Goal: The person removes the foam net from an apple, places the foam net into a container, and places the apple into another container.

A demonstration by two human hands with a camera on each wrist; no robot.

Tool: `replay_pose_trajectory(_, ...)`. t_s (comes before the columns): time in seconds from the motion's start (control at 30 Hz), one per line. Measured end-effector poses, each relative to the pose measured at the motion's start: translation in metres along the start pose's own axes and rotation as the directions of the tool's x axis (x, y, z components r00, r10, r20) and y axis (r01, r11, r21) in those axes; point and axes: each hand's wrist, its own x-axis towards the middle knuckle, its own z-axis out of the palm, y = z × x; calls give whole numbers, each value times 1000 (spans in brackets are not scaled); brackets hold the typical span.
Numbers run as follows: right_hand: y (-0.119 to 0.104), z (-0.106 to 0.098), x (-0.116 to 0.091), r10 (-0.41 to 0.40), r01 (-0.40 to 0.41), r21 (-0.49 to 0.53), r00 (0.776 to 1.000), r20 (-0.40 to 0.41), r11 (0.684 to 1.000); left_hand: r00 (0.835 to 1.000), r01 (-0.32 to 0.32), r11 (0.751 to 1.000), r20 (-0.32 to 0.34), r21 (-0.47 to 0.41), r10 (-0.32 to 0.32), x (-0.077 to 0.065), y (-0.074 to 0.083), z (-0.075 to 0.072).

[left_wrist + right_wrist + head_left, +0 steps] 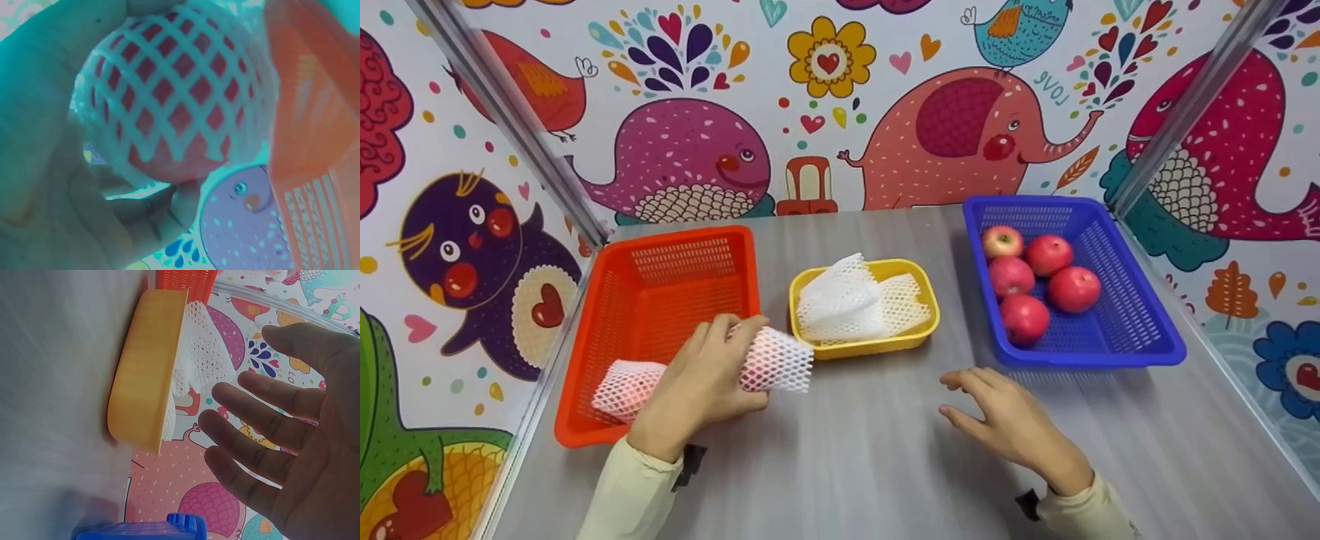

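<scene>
My left hand (709,371) grips an apple (180,121) wrapped in a white foam net (776,361), held at the right edge of the red basket (585,375). In the left wrist view the fingers and thumb curl round it, and red skin shows through the mesh. Another netted apple (626,386) lies in the near part of that basket, partly behind my left wrist. My right hand (1009,420) holds nothing; its fingers are spread and relaxed, near the blue basket (1110,356). Several bare apples (1074,289) lie in the blue basket.
Between the two baskets a yellow basket (877,346) holds white foam nets (840,304) that stick up above its rim. Patterned panels (825,165) close off the back and both sides of the grey table (855,465).
</scene>
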Motion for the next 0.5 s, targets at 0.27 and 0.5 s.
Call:
replay_pose_trajectory(0.27,1,2,-3,-2,2,6,1000,8,1000,992,-118,993,-39,30,119,2,19,21)
replay_pose_trajectory(0.5,0,1,-4,34,-34,-3,999,28,999,975,-222,974,-25,-53,221,4,38,64)
